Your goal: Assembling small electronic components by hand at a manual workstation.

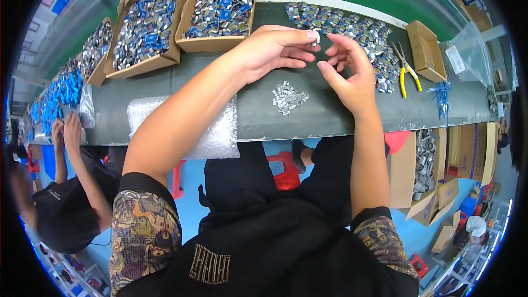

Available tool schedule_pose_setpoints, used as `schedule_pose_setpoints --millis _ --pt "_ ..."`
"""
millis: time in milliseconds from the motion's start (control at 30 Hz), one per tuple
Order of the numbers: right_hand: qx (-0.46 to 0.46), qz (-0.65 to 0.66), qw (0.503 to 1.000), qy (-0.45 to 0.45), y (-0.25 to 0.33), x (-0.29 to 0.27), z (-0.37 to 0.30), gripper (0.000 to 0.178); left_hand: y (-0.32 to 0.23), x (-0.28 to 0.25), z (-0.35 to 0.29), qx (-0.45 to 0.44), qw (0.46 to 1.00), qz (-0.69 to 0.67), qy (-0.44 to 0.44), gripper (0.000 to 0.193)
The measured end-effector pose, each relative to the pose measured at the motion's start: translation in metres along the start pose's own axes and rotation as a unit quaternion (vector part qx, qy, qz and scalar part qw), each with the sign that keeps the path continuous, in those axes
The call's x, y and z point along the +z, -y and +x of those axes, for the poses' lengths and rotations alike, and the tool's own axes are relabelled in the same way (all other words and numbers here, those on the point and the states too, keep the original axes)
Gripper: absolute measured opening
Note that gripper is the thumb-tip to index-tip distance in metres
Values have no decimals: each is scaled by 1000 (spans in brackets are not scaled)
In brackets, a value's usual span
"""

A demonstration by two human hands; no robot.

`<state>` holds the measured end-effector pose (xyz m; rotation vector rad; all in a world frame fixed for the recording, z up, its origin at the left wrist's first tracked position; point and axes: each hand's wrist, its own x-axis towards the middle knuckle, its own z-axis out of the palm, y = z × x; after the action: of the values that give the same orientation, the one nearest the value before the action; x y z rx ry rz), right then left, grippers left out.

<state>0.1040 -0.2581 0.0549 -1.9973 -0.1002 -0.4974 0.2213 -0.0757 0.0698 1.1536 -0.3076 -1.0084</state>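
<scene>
My left hand (275,49) is raised over the workbench, its thumb and fingers pinching a small white and silver part (314,37). Facing it, my right hand (353,74) has curved fingers, with a gap between thumb and forefinger and nothing visible in them. Below and between both hands lies a small heap of silver metal pieces (289,98). Just beyond my right hand spreads a broad layer of small blue and silver circuit boards (357,30).
Cardboard boxes (179,16) full of similar parts stand at the back left. Bubble wrap (220,132) lies under my left forearm. Yellow-handled pliers (407,71), a small cardboard box (428,49) and blue ties (441,98) are at right. A co-worker (71,198) handles blue parts at far left.
</scene>
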Motion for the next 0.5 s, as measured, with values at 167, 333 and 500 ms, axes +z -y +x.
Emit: schedule_pose_setpoints --millis 167,333,500 --pt "8 -6 1000 0 0 1 1 50 -1 4 -3 -4 1000 11 -2 33" --pt "-36 -35 999 2 -1 4 3 55 3 9 -2 16 995 97 24 34" --pt "-98 -62 993 2 0 -2 6 48 -3 15 -7 15 993 108 47 36"
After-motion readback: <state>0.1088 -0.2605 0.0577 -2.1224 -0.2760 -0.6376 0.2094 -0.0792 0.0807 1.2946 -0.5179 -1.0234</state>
